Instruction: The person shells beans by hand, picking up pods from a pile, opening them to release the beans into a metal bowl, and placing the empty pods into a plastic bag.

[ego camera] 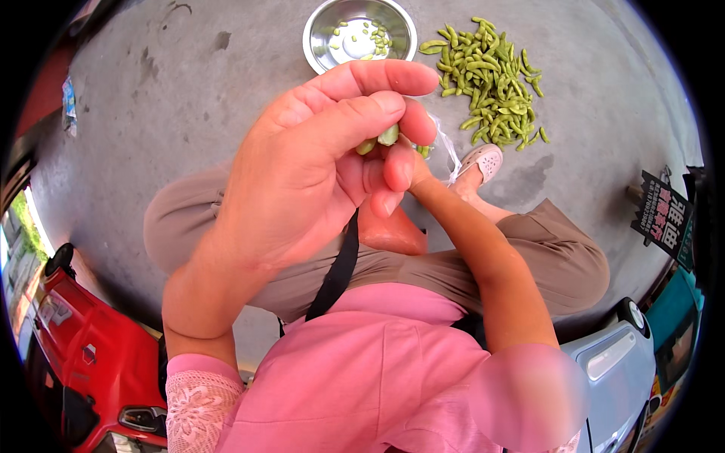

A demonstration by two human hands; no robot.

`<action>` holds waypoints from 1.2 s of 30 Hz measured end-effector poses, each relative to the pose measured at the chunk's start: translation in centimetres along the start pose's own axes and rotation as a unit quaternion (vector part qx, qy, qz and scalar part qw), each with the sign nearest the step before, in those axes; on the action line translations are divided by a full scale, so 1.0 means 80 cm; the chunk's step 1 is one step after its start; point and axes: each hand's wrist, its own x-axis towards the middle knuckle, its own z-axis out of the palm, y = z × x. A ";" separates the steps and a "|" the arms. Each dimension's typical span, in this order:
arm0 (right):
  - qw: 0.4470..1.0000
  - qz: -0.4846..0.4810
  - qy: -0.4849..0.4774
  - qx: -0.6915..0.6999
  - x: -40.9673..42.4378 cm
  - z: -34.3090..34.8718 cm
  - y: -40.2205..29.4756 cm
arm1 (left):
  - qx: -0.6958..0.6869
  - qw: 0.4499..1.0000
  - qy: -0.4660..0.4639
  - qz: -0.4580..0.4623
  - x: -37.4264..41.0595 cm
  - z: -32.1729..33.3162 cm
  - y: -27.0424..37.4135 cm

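Raised close to the camera, my left hand (317,136) has its thumb and fingers closed on a green soybean pod (388,136). Most of the pod is hidden by the fingers. My right hand (418,169) is lower and largely covered by the left one; only its wrist side shows, so its fingers and anything in them are hidden. Beside it lies a clear plastic bag (448,148) with green pieces close by. Beyond my left hand stands a round stainless steel basin (310,48) holding scattered shelled beans (379,41). Right of the basin, soybean pods (493,79) lie heaped on the floor.
Grey concrete floor (170,102) spreads around me. My light perforated shoe (487,161) is near the heap. A reddish plastic surface (391,231) shows between my legs. A red scooter (102,362) stands at left, a pale blue one (612,374) at right, below a sign with writing (662,218).
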 end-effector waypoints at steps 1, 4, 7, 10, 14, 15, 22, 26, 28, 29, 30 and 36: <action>1.000 0.004 0.013 -0.010 0.004 0.002 0.000 | -0.003 1.000 0.003 -0.005 0.000 0.000 0.000; 0.999 -0.031 -0.020 -0.021 0.022 0.004 -0.004 | -0.007 1.000 0.010 -0.008 0.003 0.001 0.001; 0.998 -0.042 0.027 -0.023 0.033 0.024 -0.001 | -0.036 0.999 0.007 -0.001 0.008 -0.002 0.004; 1.000 0.004 -0.013 -0.007 0.030 0.001 -0.024 | -0.036 0.999 0.022 0.013 0.014 -0.012 0.002; 0.998 0.054 -0.012 0.014 0.011 -0.011 -0.013 | -0.038 0.999 -0.016 -0.001 0.021 -0.008 0.002; 0.998 0.054 -0.018 0.006 0.005 -0.018 -0.008 | -0.050 0.999 -0.015 -0.003 0.022 -0.007 0.001; 0.997 0.063 0.028 0.034 -0.082 -0.251 -0.032 | -0.102 0.994 -0.042 -0.015 0.019 0.008 -0.005; 0.923 0.062 0.236 0.298 -0.127 -0.331 -0.077 | -0.088 0.994 -0.064 -0.015 0.021 0.012 -0.017; 0.850 0.003 0.305 0.428 -0.134 -0.335 -0.105 | -0.069 0.996 -0.042 -0.036 0.025 0.015 -0.026; 0.844 -0.027 0.303 0.442 -0.134 -0.331 -0.113 | -0.059 0.997 -0.031 -0.047 0.028 0.016 -0.031; 0.861 -0.055 0.296 0.409 -0.132 -0.330 -0.123 | -0.054 0.996 -0.040 -0.059 0.032 0.013 -0.037; 0.830 -0.083 0.332 0.441 -0.127 -0.314 -0.108 | -0.066 0.993 -0.057 -0.075 0.043 0.014 -0.050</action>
